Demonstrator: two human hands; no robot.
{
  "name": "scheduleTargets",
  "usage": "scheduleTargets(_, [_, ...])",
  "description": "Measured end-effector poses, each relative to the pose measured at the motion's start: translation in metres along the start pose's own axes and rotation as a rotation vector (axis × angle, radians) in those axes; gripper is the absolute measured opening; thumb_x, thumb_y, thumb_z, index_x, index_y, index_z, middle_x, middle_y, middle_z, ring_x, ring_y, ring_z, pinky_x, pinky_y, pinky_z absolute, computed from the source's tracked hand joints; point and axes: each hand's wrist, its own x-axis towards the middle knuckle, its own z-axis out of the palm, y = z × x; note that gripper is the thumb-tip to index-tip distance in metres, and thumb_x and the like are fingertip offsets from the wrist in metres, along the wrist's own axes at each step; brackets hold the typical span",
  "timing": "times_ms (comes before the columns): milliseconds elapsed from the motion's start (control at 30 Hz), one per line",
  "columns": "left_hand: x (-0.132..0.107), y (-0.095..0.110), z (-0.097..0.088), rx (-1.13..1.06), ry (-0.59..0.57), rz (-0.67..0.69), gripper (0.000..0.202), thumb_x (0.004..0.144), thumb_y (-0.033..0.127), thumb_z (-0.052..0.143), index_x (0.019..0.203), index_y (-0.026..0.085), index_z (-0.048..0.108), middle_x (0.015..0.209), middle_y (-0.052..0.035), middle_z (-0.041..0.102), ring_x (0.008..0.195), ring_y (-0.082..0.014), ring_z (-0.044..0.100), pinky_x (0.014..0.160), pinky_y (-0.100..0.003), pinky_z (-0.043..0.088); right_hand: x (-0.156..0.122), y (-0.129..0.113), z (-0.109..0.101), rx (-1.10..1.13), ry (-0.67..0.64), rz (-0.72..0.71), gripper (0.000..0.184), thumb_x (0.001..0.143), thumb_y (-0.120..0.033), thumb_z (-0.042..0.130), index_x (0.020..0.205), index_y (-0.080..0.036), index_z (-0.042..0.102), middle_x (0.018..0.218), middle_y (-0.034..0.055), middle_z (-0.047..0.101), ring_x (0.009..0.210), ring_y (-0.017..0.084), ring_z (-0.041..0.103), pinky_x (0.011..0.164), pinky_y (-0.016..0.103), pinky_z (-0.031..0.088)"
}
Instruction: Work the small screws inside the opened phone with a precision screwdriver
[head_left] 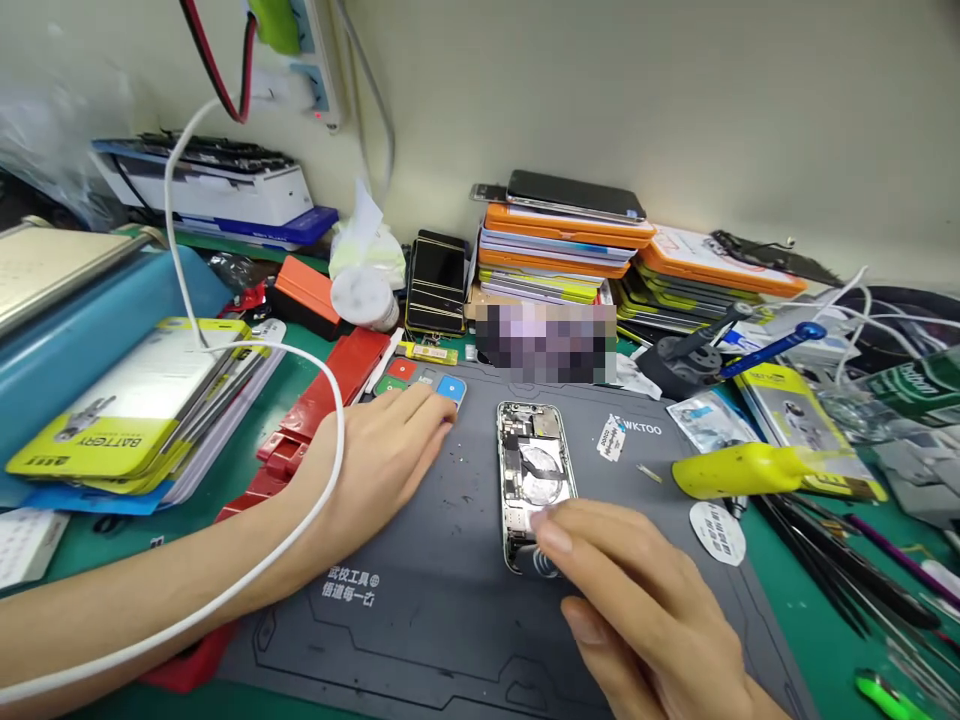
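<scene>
My right hand (645, 590) reaches in from the near right, half unfolded: the thumb stands apart from the index and middle fingers, which lie together, and nothing shows in the gap between. Its extended fingertips overlap the near end of an opened, pale-rimmed rectangular phone (534, 470) with exposed silver and black internals; from my remote view I cannot tell whether they touch it. The phone lies lengthwise, near to far, on a dark grey work mat (435, 600) spread over the green bench (810, 640).

My left hand (390, 445) is palm down, left of the phone, with gently bent fingers side by side and pointing far right. It partly covers a flat block with red, green and blue squares (403, 370); its fingertips are beside the blue square, and I cannot tell whether it grips anything. The left forearm slants in from the near left, crossed in my view by a white round cable (341, 430). Right of the phone lies a yellow bottle with a tapered nozzle (727, 470).
</scene>
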Motion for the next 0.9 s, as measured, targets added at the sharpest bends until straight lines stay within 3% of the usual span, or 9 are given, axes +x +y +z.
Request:
scheduleTargets(267, [-0.006, 0.000, 0.001, 0.011, -0.060, 0.073, 0.021, 0.109, 0.009, 0.056, 0.109, 0.018, 0.075, 0.100, -0.0039, 0.075, 0.086, -0.0231, 0.075, 0.066, -0.033, 0.050, 0.001, -0.003, -0.004, -0.001, 0.007, 0.046, 0.053, 0.092, 0.007, 0.050, 0.142, -0.006, 0.065, 0.108, 0.0087, 0.072, 0.102, 0.017, 0.068, 0.085, 0.028, 0.058])
scheduleTargets(467, [-0.008, 0.001, 0.005, -0.016, -0.042, 0.128, 0.025, 0.113, 0.015, 0.053, 0.110, 0.020, 0.077, 0.103, -0.0040, 0.074, 0.085, -0.0218, 0.073, 0.067, -0.033, 0.051, 0.002, -0.006, -0.002, -0.011, 0.019, 0.017, 0.055, 0.091, 0.007, 0.049, 0.142, -0.006, 0.064, 0.119, 0.0125, 0.072, 0.113, 0.018, 0.069, 0.092, 0.029, 0.060])
scheduleTargets(633, [-0.009, 0.005, 0.005, -0.014, -0.022, 0.150, 0.029, 0.115, 0.019, 0.050, 0.108, 0.022, 0.079, 0.098, -0.0036, 0.071, 0.077, -0.0196, 0.069, 0.060, -0.031, 0.045, 0.004, -0.005, 0.000, -0.017, 0.038, 0.035, 0.057, 0.091, 0.006, 0.050, 0.144, -0.010, 0.064, 0.110, 0.0108, 0.075, 0.102, 0.019, 0.072, 0.084, 0.031, 0.063])
scheduleTargets(900, [-0.007, 0.011, 0.010, 0.022, -0.067, 0.197, 0.028, 0.110, 0.010, 0.051, 0.096, 0.019, 0.074, 0.091, -0.0046, 0.064, 0.073, -0.0227, 0.063, 0.056, -0.033, 0.041, 0.002, -0.006, 0.005, -0.022, 0.046, 0.017, 0.056, 0.090, 0.004, 0.051, 0.143, -0.011, 0.062, 0.107, 0.0117, 0.077, 0.097, 0.020, 0.074, 0.084, 0.034, 0.068])
